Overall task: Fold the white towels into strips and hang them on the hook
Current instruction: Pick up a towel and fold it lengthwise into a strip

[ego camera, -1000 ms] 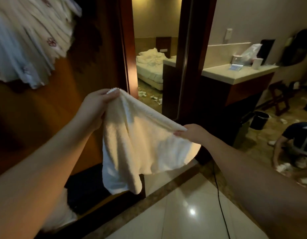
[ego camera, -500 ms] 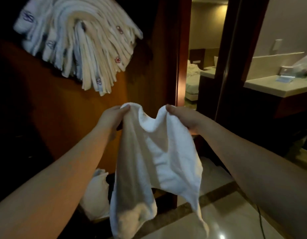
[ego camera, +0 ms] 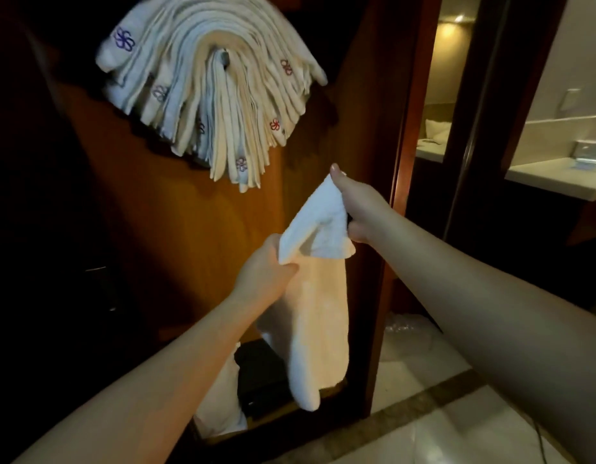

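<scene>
Change since earlier frame: the two hands, then level and apart with the towel's top edge sagging between them, now stand stacked, right above left; the cloth has narrowed from a wide sheet to a doubled band.
Item in hand: white towel [ego camera: 318, 296], at centre of view, hanging lengthwise, its lower end free in front of the wooden panel [ego camera: 176, 229].
Right hand [ego camera: 358, 209]: at 1 o'clock of the towel, thumb up, fingers clenched on the top corner; judged to carry the weight so the length falls straight.
Left hand [ego camera: 268, 274]: at 9 o'clock of the towel, fingers closed around the gathered edge just below the fold; judged to draw the layers together into a strip.
Fold state: upper part doubled over, one flap lying across the front; lower part not yet narrowed evenly.
Hung stock: folded towel strips [ego camera: 209, 88] at 11 o'clock, many, fanned over one hook [ego camera: 224, 56], some with embroidered flower marks; draped at mid-length so both ends balance.
Hook capacity: crowded; only its tip shows under the strips.
Below: a white cloth [ego camera: 223, 396] and a dark box [ego camera: 259, 380] at 6 o'clock, low against the panel.
Right side: doorway and a pale table [ego camera: 557, 177] at 3 o'clock.
Stage, as judged: folding under way; hanging not yet done.
</scene>
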Motion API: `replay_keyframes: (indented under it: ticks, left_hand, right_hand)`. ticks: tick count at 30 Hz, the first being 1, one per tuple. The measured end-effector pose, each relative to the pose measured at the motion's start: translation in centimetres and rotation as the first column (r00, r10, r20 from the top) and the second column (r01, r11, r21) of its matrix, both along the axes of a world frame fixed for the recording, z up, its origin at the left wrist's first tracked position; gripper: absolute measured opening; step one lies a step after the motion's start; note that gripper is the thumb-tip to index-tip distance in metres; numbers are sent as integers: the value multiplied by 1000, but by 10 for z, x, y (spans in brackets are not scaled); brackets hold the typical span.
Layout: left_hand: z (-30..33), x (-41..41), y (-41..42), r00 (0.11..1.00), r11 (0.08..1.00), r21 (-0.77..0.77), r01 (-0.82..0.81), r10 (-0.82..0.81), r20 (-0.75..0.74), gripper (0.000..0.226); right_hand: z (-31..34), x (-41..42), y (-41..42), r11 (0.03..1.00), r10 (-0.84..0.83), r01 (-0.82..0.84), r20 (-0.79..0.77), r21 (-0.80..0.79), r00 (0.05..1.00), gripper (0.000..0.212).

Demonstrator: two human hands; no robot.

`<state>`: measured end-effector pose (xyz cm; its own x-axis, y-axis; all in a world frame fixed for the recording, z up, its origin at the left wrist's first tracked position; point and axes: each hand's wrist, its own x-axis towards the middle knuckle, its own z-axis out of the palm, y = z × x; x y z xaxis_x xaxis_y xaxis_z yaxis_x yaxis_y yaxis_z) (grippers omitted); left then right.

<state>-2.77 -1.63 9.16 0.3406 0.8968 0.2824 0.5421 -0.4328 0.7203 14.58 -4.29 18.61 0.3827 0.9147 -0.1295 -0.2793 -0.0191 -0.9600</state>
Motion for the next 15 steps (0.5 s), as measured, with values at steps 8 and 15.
replay_keyframes:
  ticks: [8,15]
  left_hand:
    - [39,-26,31,946,967,-44,253,-238,218,18]
    - [54,-29,50,921,937,-40,346,-331,207,19]
  right_hand:
    - [-7,-19,-5,999,-39,23,392,45,919,40]
    - [-16,-21,-9,971,-240,228,326,77,914,38]
